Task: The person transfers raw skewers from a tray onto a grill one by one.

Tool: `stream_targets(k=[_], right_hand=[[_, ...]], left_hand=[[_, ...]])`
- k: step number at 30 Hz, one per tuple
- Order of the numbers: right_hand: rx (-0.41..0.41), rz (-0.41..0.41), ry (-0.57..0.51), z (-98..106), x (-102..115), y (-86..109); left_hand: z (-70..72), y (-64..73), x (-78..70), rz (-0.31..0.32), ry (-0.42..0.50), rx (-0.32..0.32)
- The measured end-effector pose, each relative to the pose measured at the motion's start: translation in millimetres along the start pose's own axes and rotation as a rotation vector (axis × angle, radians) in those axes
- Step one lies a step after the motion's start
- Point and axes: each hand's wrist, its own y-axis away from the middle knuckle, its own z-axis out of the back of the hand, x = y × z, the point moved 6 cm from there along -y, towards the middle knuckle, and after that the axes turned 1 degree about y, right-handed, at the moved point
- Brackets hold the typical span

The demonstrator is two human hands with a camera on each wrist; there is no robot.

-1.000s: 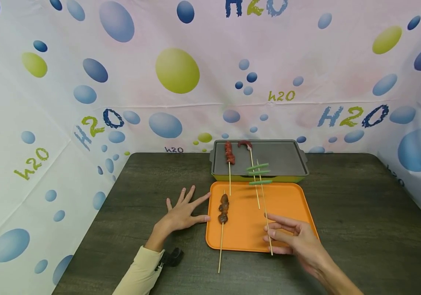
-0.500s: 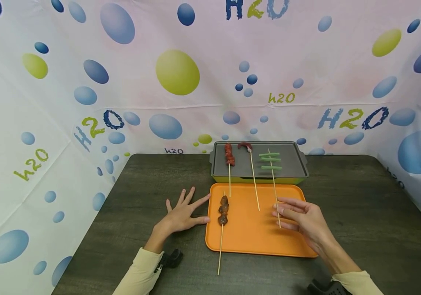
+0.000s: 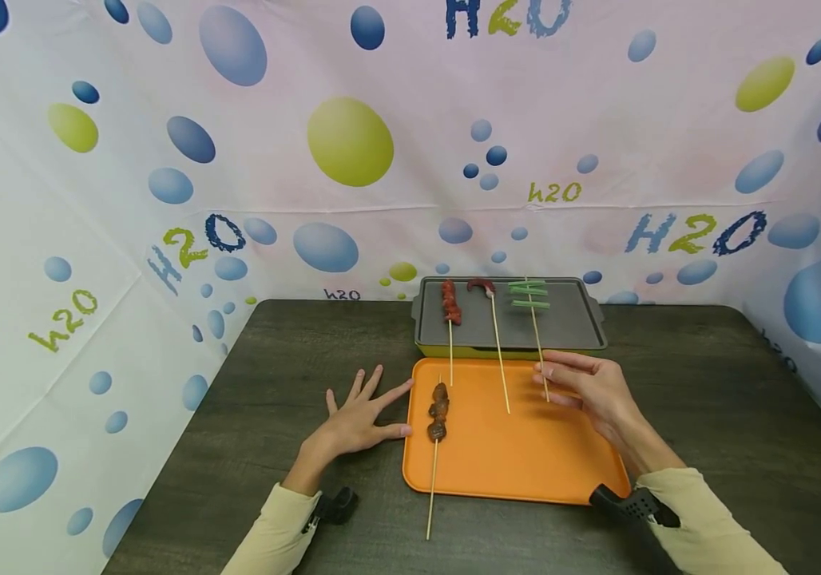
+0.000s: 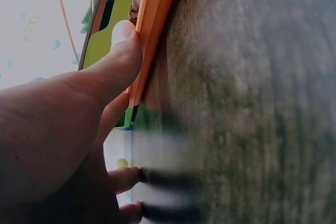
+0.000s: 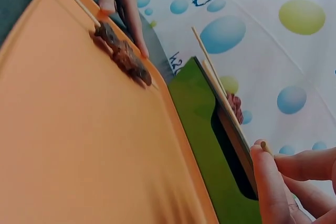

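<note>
Head view: green-stalk skewer (image 3: pixel 530 303) with its green pieces over the right half of the grey griddle plate, bare stick running back past the near edge, above the orange tray. Whether the stalks touch the plate, cannot tell.

Right hand (image 3: pixel 590 387) pinches the stick near its free end, thumb against fingers; the right wrist view shows the blunt tip poking out of the pinch.

Risks, as I judge them: the stick is thin and held far from its load, so a small roll of the fingertips could swing or twist the stalks. The upper stalks sit bunched, probably easy to skew if they catch the plate. A drift leftward could nudge the curled dark-red skewer (image 3: pixel 492 296) alongside. Overhanging sticks are easy to knock with a knuckle, which could lever food off the plate.

Containers: griddle (image 3: pixel 570 319), grey top on a green base, carries the curled skewer and, left of it, the red-chunk skewer (image 3: pixel 451 307); both sticks jut over its near edge. Orange tray (image 3: pixel 525 463) carries the brown-chunk skewer (image 3: pixel 438 415) near its left side, stick projecting past the near rim.

Left hand (image 3: pixel 353 419) lies spread on the dark wood-grain table (image 3: pixel 295 351), thumb and forefinger touching the tray's left rim. A push there might slide tray and skewer together.
</note>
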Motion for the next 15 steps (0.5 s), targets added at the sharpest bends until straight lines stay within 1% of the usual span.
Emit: stream_targets(k=[2,10,15], right_hand=[[-0.007,-0.009,-0.011,2.1,0.0,-3.8],[-0.011,-0.029,-0.05,5.5,-0.2,-13.7],[-0.007,-0.029,-0.03,6.6,-1.4,-16.3]], left_hand=[[1.3,1.6,-2.7,-0.001,0.001,0.0],[1.3,-0.1,-2.5,-0.005,-0.012,-0.006],[-1.8,-1.3,0.8,-0.009,-0.007,-0.004]])
